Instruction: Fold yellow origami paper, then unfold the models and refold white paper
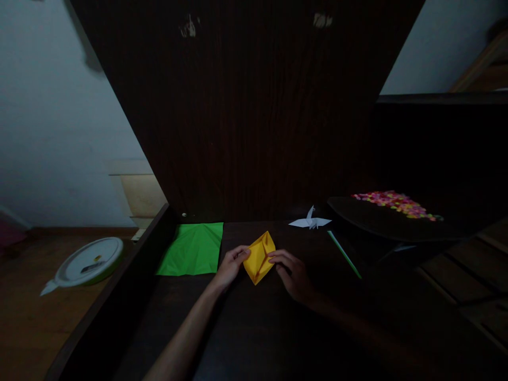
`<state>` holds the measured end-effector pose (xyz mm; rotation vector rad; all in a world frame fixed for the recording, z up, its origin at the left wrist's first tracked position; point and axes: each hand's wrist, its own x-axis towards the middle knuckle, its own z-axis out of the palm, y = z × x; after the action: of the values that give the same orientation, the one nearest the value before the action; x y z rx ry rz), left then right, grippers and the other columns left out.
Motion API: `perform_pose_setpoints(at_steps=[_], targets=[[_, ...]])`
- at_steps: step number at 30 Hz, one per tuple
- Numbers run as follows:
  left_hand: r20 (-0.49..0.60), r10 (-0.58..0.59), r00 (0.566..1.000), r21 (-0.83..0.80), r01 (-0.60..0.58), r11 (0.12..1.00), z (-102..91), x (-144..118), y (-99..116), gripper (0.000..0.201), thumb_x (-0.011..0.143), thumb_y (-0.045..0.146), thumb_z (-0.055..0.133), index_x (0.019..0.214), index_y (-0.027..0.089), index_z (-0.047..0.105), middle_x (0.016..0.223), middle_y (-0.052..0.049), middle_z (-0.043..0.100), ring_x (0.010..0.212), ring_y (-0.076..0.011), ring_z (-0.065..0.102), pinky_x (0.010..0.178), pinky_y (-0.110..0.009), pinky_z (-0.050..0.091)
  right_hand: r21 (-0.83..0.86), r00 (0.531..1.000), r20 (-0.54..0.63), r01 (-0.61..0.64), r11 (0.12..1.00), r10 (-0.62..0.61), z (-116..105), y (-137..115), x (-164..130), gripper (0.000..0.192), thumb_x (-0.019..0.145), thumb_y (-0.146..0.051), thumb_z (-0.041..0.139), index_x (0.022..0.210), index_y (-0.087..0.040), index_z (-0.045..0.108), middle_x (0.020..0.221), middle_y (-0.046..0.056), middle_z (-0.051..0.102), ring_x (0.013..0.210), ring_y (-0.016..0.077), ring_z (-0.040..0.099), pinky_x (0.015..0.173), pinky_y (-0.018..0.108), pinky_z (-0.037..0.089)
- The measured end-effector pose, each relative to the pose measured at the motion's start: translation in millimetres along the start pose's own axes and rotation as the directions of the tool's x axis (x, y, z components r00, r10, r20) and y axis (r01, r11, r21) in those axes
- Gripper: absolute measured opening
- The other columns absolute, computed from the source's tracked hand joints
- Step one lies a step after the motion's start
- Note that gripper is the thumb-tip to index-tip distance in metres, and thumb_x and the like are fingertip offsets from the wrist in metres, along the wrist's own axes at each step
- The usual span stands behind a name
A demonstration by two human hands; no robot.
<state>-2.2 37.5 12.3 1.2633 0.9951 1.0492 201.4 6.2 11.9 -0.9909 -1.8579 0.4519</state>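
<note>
A yellow origami paper (pixel 256 259), folded into a diamond with raised flaps, is between my two hands over the dark table. My left hand (pixel 230 267) pinches its left corner, thumb on top. My right hand (pixel 291 272) has its fingertips on the right flap, where a crease runs down the paper; the fingers are bent against it. To the left of my left hand lies a green paper sheet (pixel 194 248) with faint creases. Beyond my right hand, a white paper crane (pixel 310 221) stands near the back panel.
A thin green and white strip (pixel 344 254) lies right of my right hand. Farther right, a dark rounded shelf (pixel 369 217) bears a cluster of small pink and yellow pieces (pixel 397 203). A raised wooden edge (pixel 115 280) bounds the left side. A white-lidded container (pixel 93 256) sits on the floor.
</note>
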Motion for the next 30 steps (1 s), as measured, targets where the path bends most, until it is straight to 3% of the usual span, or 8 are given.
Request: perform_pose_setpoints(at_steps=[7,13,16,21,26,30], targets=[[-0.048,0.011,0.999,-0.037,-0.013,0.999,5.0,-4.3,-7.6,0.044,0.078,0.040,0.069,0.113,0.014,0.067,0.103,-0.009,0.074,0.095,-0.0249,0.067,0.085,-0.033,0.050,0.006,0.958,-0.133,-0.253,0.967,0.252,4.9,4.6,22.2,0.017,0.086,-0.034,0.059,0.093,-0.021,0.067,0.085,0.007,0.066,0.076,0.0206,0.064,0.070,0.033,0.052],[-0.071,0.095,0.993,0.023,-0.094,0.995,10.0,-6.9,-4.6,0.048,0.079,0.038,0.068,0.121,0.017,0.066,0.131,-0.009,0.063,0.122,-0.0282,0.056,0.105,-0.040,0.041,-0.042,0.967,-0.037,-0.253,0.967,0.251,3.7,-5.9,45.3,0.013,0.080,-0.035,0.066,0.082,-0.022,0.067,0.075,0.004,0.071,0.063,0.0188,0.062,0.061,0.031,0.048],[-0.083,0.120,0.989,0.055,-0.116,0.992,11.0,-8.7,-5.3,0.046,0.079,0.036,0.068,0.121,0.017,0.067,0.133,-0.009,0.061,0.127,-0.0284,0.052,0.111,-0.041,0.035,-0.030,0.975,-0.039,-0.218,0.975,0.217,4.7,-8.9,52.5,0.010,0.080,-0.032,0.065,0.080,-0.022,0.067,0.074,0.003,0.071,0.061,0.0183,0.062,0.059,0.030,0.047],[-0.076,0.107,0.991,0.057,-0.103,0.993,10.8,-8.0,-7.2,0.045,0.081,0.034,0.066,0.123,0.016,0.066,0.133,-0.009,0.061,0.125,-0.0286,0.054,0.110,-0.043,0.037,0.012,0.972,-0.004,-0.235,0.972,0.235,5.8,-5.3,58.8,0.014,0.084,-0.029,0.057,0.073,-0.021,0.063,0.062,0.000,0.064,0.054,0.0154,0.057,0.053,0.026,0.042],[-0.072,0.083,0.994,0.034,-0.080,0.996,8.8,-5.3,-8.7,0.046,0.084,0.037,0.061,0.125,0.017,0.064,0.132,-0.008,0.062,0.124,-0.0286,0.055,0.108,-0.042,0.039,0.114,0.938,0.069,-0.345,0.932,0.339,2.0,-4.9,63.2,0.014,0.080,-0.025,0.054,0.067,-0.021,0.054,0.057,-0.003,0.058,0.051,0.0127,0.051,0.047,0.023,0.037],[-0.064,0.059,0.996,0.025,-0.058,0.998,7.1,-5.7,-8.3,0.045,0.083,0.036,0.063,0.124,0.019,0.065,0.128,-0.007,0.065,0.118,-0.0284,0.059,0.104,-0.041,0.042,0.331,0.867,0.185,-0.499,0.801,0.463,-1.4,-1.7,68.8,0.012,0.075,-0.024,0.055,0.064,-0.021,0.051,0.056,-0.003,0.059,0.049,0.0116,0.052,0.043,0.020,0.037]])
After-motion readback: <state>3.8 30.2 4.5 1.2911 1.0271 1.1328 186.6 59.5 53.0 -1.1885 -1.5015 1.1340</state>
